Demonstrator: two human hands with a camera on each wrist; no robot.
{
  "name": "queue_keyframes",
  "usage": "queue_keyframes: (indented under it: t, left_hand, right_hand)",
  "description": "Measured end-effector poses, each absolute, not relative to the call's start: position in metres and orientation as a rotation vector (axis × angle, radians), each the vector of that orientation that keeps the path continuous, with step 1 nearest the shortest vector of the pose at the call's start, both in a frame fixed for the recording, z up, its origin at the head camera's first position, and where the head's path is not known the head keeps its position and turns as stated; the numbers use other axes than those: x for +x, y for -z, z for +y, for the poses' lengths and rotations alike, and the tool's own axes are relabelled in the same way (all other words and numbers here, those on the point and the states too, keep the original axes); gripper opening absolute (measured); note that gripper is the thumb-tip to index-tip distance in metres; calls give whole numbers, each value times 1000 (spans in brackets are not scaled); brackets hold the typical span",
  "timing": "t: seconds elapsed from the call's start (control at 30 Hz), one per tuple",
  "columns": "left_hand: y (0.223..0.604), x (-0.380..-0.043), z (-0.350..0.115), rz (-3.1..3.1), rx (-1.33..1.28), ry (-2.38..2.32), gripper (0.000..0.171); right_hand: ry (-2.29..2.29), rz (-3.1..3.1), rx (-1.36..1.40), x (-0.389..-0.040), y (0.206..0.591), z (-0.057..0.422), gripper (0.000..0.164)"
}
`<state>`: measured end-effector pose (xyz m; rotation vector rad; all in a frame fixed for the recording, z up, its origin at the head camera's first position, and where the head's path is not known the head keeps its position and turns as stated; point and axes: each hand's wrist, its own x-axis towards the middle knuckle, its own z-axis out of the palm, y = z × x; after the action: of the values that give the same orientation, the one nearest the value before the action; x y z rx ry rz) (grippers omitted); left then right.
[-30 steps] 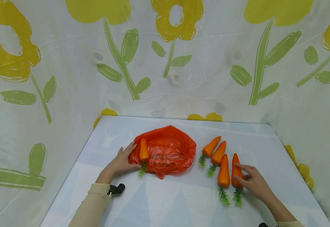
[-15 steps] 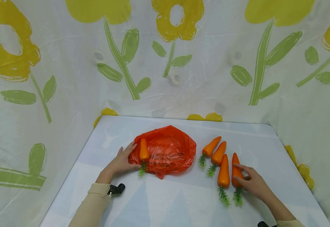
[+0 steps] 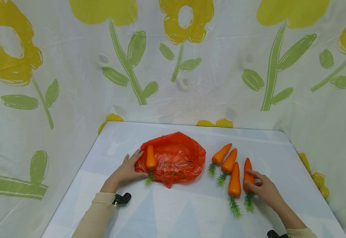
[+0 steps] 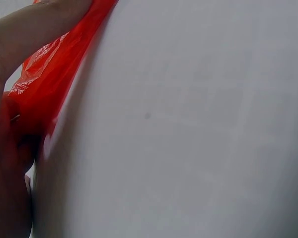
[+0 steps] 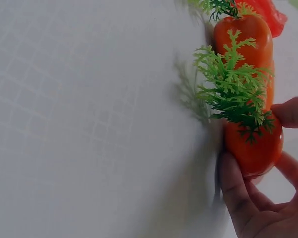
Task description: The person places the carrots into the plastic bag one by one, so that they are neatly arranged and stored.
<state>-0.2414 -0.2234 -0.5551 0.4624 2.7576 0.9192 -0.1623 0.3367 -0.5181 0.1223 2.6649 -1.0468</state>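
Observation:
A red plastic bag (image 3: 178, 158) lies with its mouth spread wide, and one toy carrot (image 3: 150, 158) rests on its left part, leaves pointing toward me. My left hand (image 3: 127, 169) holds the bag's left edge between thumb and fingers; in the left wrist view the red film (image 4: 54, 74) shows between them. At the right, my right hand (image 3: 263, 188) grips another toy carrot (image 3: 248, 167) between thumb and fingers. Its thick end (image 5: 253, 148) and green leaves (image 5: 233, 89) show in the right wrist view, the fingers wrapped around its sides.
Several more toy carrots lie between the bag and my right hand: one at the back (image 3: 221, 154), one beside it (image 3: 229, 161), and a longer one (image 3: 234, 183) close to the held carrot. A flower-printed curtain (image 3: 208, 82) rises behind the white table (image 3: 173, 215).
My right hand has closed its fingers on the rightmost toy carrot and shifted it slightly away from me, its leaves now higher in view. My left hand and the bag stay put.

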Motion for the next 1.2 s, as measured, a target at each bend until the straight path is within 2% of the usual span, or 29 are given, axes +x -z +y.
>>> queue_keyframes:
  t: [0.2,1.2]
  left_hand:
    - [556,-241,-223,2775,476,-924,109]
    - [556,-240,-224,2758,468,-933,109]
  right_hand:
    - [1066,2652,135,-164,521,338,72]
    - [1221,2631,171,-161,519,339,67]
